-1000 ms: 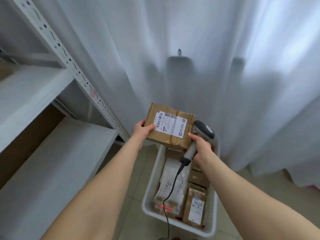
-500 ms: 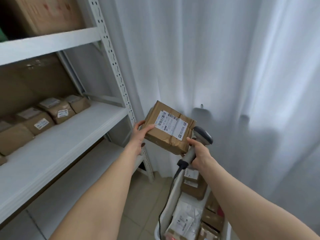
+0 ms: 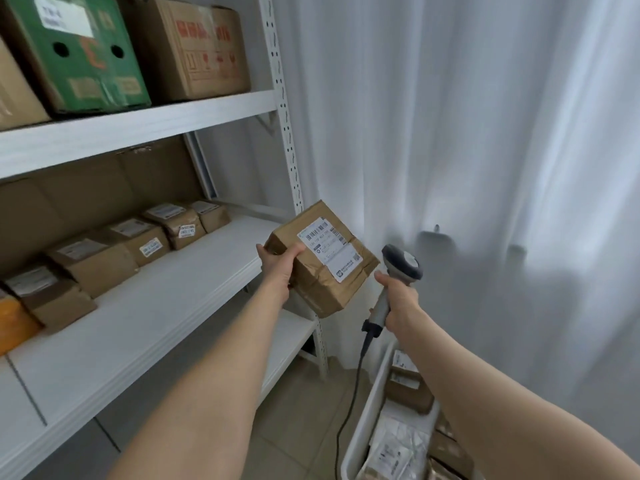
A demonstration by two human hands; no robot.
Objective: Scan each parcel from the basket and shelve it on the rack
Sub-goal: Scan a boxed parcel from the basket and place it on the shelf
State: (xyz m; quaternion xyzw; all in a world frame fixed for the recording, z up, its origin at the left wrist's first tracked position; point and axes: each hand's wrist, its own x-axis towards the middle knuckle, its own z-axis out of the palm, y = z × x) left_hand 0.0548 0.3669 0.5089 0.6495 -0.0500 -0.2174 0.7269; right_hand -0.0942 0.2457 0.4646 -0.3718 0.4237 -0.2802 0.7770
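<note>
The brown parcel (image 3: 325,275) is in the middle of the frame, up in the air, just past the front edge of the rack's middle shelf (image 3: 166,306). The left hand (image 3: 278,268) grips one corner, thumb on top. The right hand (image 3: 398,301) is wrapped round the scanner (image 3: 401,263) handle, just right of the parcel. The basket (image 3: 365,410) sits at the lower right. Held by one corner only, the parcel might tip and fall.

white curtain (image 3: 485,133), green carton (image 3: 76,53), tiled floor (image 3: 294,427)
</note>
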